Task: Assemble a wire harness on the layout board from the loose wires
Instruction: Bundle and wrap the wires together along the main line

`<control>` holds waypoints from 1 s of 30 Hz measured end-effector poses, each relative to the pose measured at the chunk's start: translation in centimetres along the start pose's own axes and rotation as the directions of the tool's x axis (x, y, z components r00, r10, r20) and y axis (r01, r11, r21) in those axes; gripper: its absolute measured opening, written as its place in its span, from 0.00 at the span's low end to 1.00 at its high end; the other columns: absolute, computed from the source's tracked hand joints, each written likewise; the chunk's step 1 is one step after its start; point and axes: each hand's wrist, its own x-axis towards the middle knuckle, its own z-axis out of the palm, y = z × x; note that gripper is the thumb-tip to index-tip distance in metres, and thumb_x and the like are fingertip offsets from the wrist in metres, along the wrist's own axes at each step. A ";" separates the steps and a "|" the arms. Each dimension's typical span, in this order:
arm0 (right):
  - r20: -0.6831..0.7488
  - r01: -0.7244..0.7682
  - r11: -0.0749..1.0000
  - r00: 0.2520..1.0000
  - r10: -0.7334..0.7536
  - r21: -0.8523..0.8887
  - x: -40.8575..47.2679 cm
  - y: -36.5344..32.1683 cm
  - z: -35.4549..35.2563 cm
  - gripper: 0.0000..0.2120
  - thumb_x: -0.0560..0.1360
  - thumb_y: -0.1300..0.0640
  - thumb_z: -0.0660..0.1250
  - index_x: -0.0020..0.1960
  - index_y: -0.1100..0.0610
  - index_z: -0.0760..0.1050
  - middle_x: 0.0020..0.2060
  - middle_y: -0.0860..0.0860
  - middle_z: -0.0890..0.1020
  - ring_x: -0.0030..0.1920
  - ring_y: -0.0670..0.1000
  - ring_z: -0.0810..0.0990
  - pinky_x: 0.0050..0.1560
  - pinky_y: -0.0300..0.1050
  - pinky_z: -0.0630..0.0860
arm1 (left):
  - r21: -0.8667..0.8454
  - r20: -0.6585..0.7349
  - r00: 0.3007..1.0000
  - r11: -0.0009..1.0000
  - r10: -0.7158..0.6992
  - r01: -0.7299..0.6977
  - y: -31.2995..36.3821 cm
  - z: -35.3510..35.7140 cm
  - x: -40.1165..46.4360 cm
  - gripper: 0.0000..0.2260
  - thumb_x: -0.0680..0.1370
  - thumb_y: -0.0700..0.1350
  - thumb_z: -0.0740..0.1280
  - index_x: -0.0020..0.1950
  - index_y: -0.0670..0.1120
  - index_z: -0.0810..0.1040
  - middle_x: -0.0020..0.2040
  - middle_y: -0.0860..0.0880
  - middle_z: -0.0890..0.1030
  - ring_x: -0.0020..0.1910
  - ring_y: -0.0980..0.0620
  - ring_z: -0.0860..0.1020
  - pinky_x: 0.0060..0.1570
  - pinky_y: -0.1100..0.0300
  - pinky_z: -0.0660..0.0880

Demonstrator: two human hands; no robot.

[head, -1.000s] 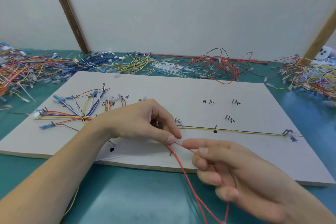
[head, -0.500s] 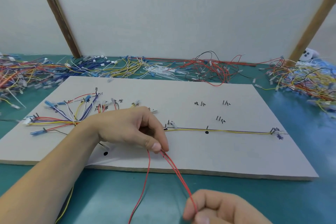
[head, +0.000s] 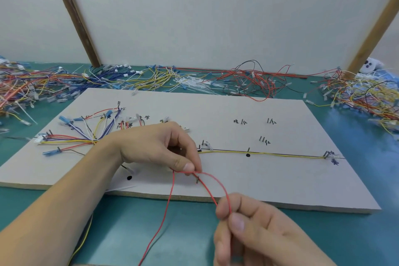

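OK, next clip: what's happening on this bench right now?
A person is building a wire harness on a white layout board. The left hand pinches a red wire over the board's near edge, beside a small peg; the right hand grips the same wire off the board, over the teal table. A yellow wire already runs along the pegs, and loose wires are piled behind.

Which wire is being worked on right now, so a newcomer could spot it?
Start at the white layout board and go to its near edge. There the left hand and right hand pinch one red wire: the only wire held, looping off the board.
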 end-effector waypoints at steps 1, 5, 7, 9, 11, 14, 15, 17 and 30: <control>-0.028 0.038 0.999 0.999 -0.038 -0.002 0.1 0.1 0.1 0.07 0.81 0.53 0.70 0.57 0.53 0.80 0.44 0.56 0.85 0.42 0.53 0.82 0.59 0.57 0.73 | -0.008 -0.015 1.000 1.000 0.008 -0.008 0.0 0.0 0.0 0.05 0.79 0.46 0.73 0.52 0.51 0.88 0.44 0.48 0.87 0.43 0.53 0.80 0.45 0.63 0.75; -0.147 0.091 0.971 0.981 -0.125 -0.221 0.3 -0.2 0.7 0.10 0.80 0.48 0.69 0.57 0.54 0.78 0.43 0.60 0.85 0.42 0.59 0.84 0.53 0.66 0.76 | -0.070 -0.021 0.999 0.997 0.041 -0.042 -0.1 -0.1 -0.1 0.09 0.75 0.53 0.76 0.51 0.50 0.88 0.42 0.50 0.87 0.43 0.56 0.83 0.47 0.67 0.75; -0.224 0.067 0.942 0.963 -0.147 -0.328 0.4 -0.3 1.4 0.10 0.81 0.46 0.67 0.57 0.51 0.76 0.41 0.59 0.84 0.40 0.60 0.84 0.46 0.57 0.80 | -0.081 -0.023 0.999 0.996 0.042 -0.044 -0.4 -0.3 -0.1 0.06 0.74 0.49 0.77 0.48 0.50 0.89 0.40 0.50 0.85 0.39 0.57 0.81 0.43 0.68 0.75; -0.323 0.018 0.923 0.934 -0.153 -0.385 0.6 -0.1 1.9 0.10 0.82 0.45 0.64 0.58 0.50 0.76 0.38 0.58 0.82 0.33 0.58 0.81 0.36 0.51 0.78 | -0.082 -0.061 0.997 0.995 0.046 -0.051 -0.5 -0.4 0.0 0.05 0.74 0.47 0.75 0.47 0.50 0.89 0.39 0.49 0.85 0.38 0.57 0.80 0.43 0.67 0.74; -0.390 -0.031 0.908 0.909 -0.148 -0.417 0.6 0.3 2.1 0.07 0.82 0.45 0.63 0.55 0.47 0.77 0.36 0.57 0.82 0.30 0.55 0.79 0.29 0.44 0.73 | -0.090 -0.099 0.994 0.995 0.043 -0.052 -0.5 -0.3 -0.1 0.05 0.74 0.47 0.74 0.47 0.50 0.89 0.38 0.50 0.85 0.38 0.56 0.79 0.43 0.67 0.74; -0.386 -0.057 0.918 0.916 -0.107 -0.391 0.3 0.9 2.5 0.06 0.82 0.47 0.63 0.51 0.46 0.78 0.37 0.58 0.85 0.32 0.54 0.80 0.27 0.39 0.71 | -0.116 -0.099 0.994 0.992 0.036 -0.048 -0.2 -0.2 -0.2 0.06 0.77 0.41 0.72 0.47 0.49 0.89 0.40 0.52 0.87 0.39 0.58 0.81 0.44 0.67 0.76; -0.372 -0.064 0.924 0.924 -0.088 -0.377 0.2 1.2 2.6 0.07 0.83 0.48 0.63 0.50 0.47 0.78 0.39 0.59 0.86 0.34 0.54 0.81 0.29 0.38 0.72 | -0.116 -0.097 0.994 0.992 0.042 -0.053 -0.2 -0.2 -0.3 0.08 0.77 0.39 0.71 0.47 0.49 0.89 0.40 0.52 0.87 0.39 0.58 0.81 0.44 0.67 0.77; -0.348 -0.108 0.893 0.936 -0.057 -0.437 -0.4 1.9 2.4 0.05 0.79 0.48 0.64 0.47 0.45 0.79 0.42 0.58 0.88 0.37 0.51 0.82 0.38 0.36 0.75 | -0.115 -0.094 0.994 0.992 0.047 -0.058 -0.1 -0.1 -0.3 0.09 0.77 0.37 0.70 0.47 0.48 0.89 0.39 0.52 0.87 0.38 0.59 0.82 0.44 0.67 0.77; 0.024 -0.012 1.000 1.000 0.012 -0.024 -4.1 -4.0 1.9 0.21 0.82 0.51 0.66 0.71 0.58 0.74 0.38 0.54 0.82 0.29 0.47 0.72 0.27 0.35 0.63 | -0.169 -0.135 0.990 0.983 0.051 -0.074 -0.5 -0.3 0.0 0.14 0.70 0.57 0.80 0.47 0.48 0.89 0.39 0.51 0.86 0.39 0.57 0.81 0.44 0.66 0.77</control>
